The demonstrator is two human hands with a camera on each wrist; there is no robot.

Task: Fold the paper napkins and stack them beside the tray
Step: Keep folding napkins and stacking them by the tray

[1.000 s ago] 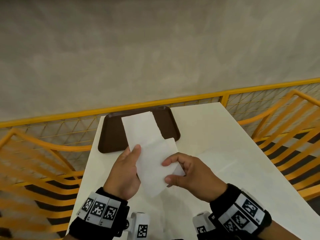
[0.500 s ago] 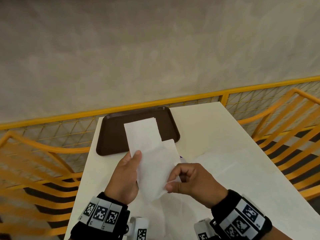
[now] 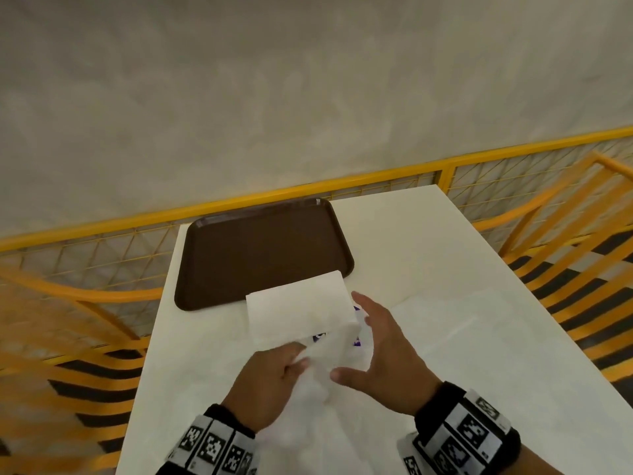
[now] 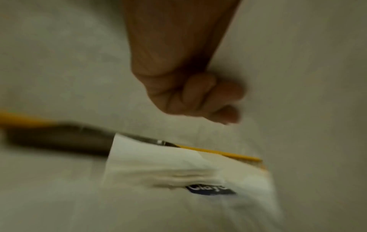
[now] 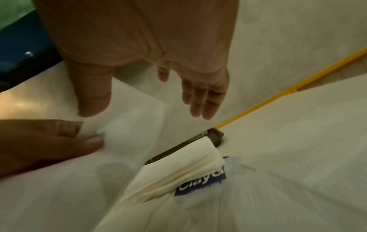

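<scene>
Two grips: left (image 3: 270, 378) pinches napkin (image 3: 298, 305), right (image 3: 380, 351) splayed (pack label (image 5: 200, 182) half-hidden).

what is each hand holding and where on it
Left hand pinches the napkin at its near edge. Right hand is open beside it, holding nothing.

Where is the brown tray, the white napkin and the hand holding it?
tray (image 3: 260, 248), head view, bare middle of its floor
napkin (image 3: 301, 303), head view, flat top sheet
left hand (image 3: 270, 375), head view, back of hand
</scene>
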